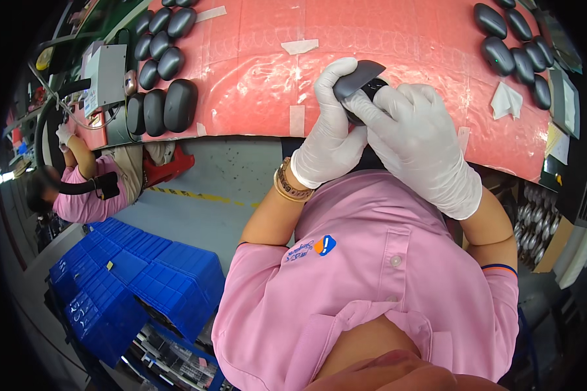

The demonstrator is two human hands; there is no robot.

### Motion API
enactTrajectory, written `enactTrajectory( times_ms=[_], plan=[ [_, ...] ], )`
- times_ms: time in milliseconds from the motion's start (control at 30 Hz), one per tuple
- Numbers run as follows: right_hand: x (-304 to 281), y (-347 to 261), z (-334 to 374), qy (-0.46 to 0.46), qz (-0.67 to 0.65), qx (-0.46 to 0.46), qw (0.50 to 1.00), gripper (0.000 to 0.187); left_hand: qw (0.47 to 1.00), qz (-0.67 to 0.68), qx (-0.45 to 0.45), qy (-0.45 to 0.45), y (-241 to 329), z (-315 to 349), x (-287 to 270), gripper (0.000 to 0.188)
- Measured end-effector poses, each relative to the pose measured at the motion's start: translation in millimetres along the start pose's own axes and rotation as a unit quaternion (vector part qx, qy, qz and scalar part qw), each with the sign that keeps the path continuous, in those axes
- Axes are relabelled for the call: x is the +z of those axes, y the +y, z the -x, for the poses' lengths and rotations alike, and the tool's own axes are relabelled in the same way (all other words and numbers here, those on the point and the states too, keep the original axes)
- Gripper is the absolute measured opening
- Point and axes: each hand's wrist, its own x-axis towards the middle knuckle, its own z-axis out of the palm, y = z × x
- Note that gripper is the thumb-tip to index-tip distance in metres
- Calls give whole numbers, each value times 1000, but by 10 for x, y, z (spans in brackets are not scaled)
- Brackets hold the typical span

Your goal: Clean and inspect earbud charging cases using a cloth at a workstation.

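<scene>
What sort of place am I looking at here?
Most likely a factory assembly or inspection area. Many matching dark cases sit on the bench, blue crates stand behind, and a co-worker wears a similar pink shirt.

Pink-covered table [248, 85] with dark rounded cases [180, 106], tape strips [300, 47], white tissue [506, 101].

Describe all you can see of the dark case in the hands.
The case is dark grey, smooth and rounded, plastic by its look. Its lid stands open, showing a glossy black inside. It is held tilted over the red mat's near side. The gloved left hand grips it; the gloved right hand's fingers reach to its opening. Those hands hide most of its lower part.
</scene>
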Motion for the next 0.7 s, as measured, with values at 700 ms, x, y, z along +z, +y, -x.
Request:
enactTrajectory(
  times_ms=[700],
  plan=[
    [-140,212,103,-34,25,32,999,38,998,68,5,-4,-34,19,30,72]
  ],
)
